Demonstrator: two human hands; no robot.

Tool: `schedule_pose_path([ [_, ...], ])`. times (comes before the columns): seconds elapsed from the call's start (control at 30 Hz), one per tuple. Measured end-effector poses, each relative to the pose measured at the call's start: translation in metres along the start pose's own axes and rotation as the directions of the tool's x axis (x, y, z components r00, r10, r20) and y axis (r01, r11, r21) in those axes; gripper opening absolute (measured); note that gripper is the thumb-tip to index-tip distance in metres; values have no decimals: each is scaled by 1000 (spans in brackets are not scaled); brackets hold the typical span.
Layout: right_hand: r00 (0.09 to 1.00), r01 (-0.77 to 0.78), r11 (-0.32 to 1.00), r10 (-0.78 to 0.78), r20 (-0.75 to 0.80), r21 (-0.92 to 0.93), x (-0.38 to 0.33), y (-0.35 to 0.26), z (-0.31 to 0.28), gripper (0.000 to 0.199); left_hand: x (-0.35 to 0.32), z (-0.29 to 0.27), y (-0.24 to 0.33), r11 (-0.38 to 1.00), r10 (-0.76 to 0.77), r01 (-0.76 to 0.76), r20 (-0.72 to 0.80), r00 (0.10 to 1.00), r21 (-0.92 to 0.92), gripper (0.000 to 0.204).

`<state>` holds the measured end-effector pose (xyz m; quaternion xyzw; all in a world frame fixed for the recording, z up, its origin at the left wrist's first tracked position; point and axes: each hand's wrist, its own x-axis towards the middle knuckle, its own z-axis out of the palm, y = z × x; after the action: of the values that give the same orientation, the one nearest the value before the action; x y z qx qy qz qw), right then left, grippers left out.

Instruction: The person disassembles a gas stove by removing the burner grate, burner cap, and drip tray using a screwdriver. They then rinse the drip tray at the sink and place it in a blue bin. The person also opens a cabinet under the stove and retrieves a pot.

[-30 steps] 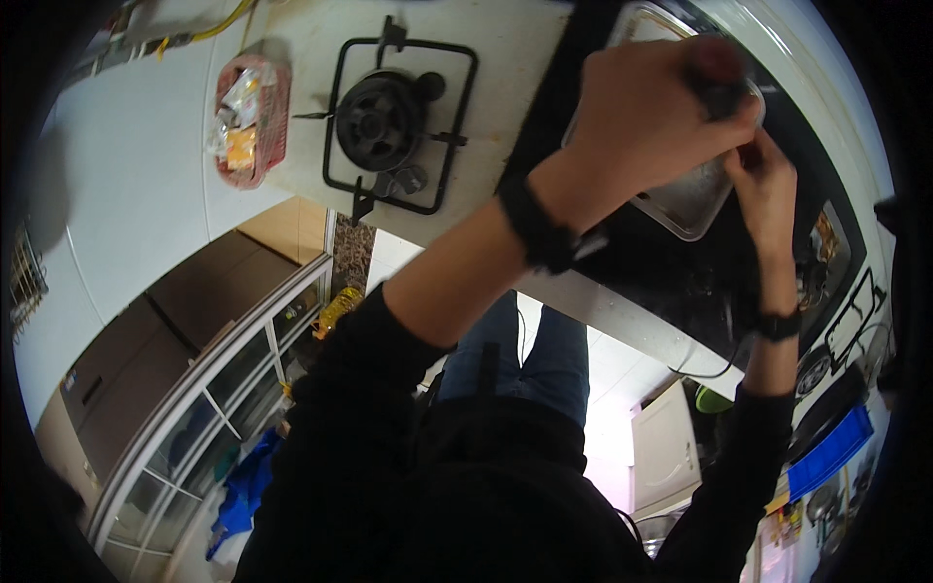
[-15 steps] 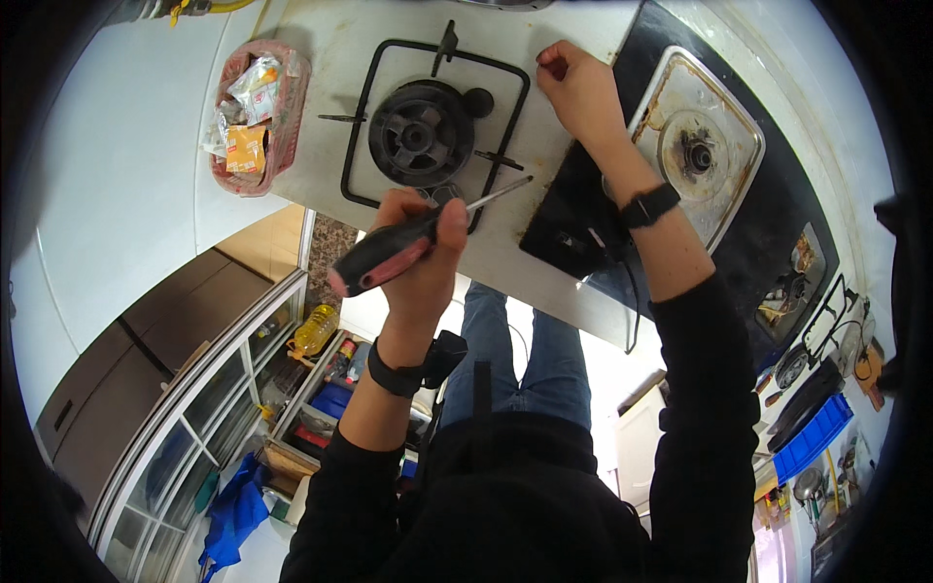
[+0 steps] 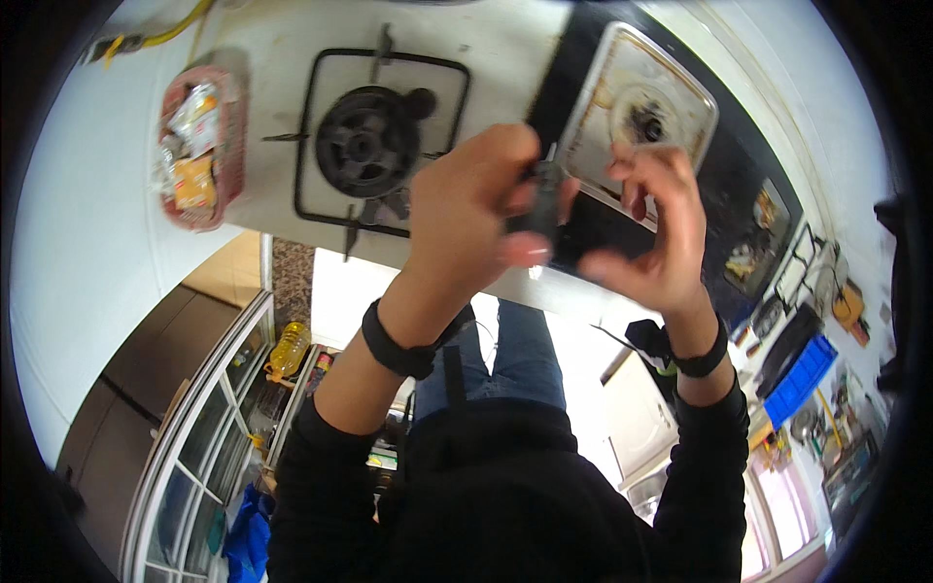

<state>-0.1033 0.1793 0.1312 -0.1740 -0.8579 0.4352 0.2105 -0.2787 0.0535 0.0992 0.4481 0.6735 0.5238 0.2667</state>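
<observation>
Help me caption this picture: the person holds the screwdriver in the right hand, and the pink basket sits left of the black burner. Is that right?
One slip: the head view shows the screwdriver in the left hand, not the right hand. The pink basket does sit left of the black burner.

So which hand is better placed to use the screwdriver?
Probably the left hand: its fingers wrap around the handle of the screwdriver. The right hand is open, apparently empty, near the metal burner tray.
</observation>
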Motion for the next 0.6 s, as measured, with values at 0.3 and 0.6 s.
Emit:
schedule_pose_path([
  [0.3,901,-155,947,19,-433,-282,-73,-9,-80,50,-20,116,35,989,142,-135,165,976,-51,39],
  [0.6,785,-406,902,260,-563,-149,-88,34,-81,38,-78,128,4,992,-126,119,324,937,41,25],
])
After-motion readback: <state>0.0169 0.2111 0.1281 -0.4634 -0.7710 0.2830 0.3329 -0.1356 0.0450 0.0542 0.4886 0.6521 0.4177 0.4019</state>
